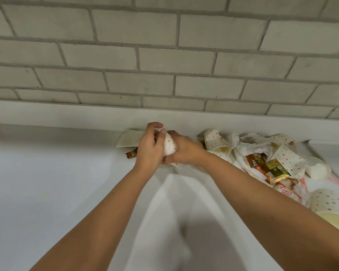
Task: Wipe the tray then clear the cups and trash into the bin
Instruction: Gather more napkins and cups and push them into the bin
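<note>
We note a white bench (47,182). Heaped on its right part lie dotted paper cups (213,141), crumpled tissues (250,147) and gold-brown sachets (272,169); one flattened cup (128,140) lies near its back edge.

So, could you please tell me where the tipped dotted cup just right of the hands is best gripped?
Probably round its side wall, from above. The cup lies tipped with its open mouth toward the near side, so the curved wall is bare on top. Span it flank to flank; crumpled tissue crowds its right.
</note>
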`<action>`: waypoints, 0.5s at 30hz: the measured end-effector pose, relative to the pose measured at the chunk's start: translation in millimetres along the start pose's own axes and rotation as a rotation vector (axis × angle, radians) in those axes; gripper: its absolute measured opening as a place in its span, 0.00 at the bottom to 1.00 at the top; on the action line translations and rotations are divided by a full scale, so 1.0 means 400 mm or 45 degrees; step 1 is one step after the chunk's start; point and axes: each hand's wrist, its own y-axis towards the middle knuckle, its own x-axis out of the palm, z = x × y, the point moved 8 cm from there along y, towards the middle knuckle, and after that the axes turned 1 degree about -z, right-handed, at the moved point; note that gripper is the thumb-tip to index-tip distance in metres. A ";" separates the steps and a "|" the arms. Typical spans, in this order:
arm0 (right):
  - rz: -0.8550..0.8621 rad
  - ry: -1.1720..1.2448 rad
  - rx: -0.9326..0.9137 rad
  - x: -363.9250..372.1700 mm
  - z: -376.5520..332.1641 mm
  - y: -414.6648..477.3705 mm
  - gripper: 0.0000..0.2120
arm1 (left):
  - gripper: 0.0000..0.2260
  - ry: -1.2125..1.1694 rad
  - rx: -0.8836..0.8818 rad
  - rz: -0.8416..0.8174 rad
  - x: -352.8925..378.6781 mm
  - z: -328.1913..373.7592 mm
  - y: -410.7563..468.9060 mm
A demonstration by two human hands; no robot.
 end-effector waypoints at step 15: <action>0.418 -0.207 0.453 -0.233 0.202 -0.094 0.42 | 0.23 0.432 -0.115 -0.653 0.368 -0.077 -0.039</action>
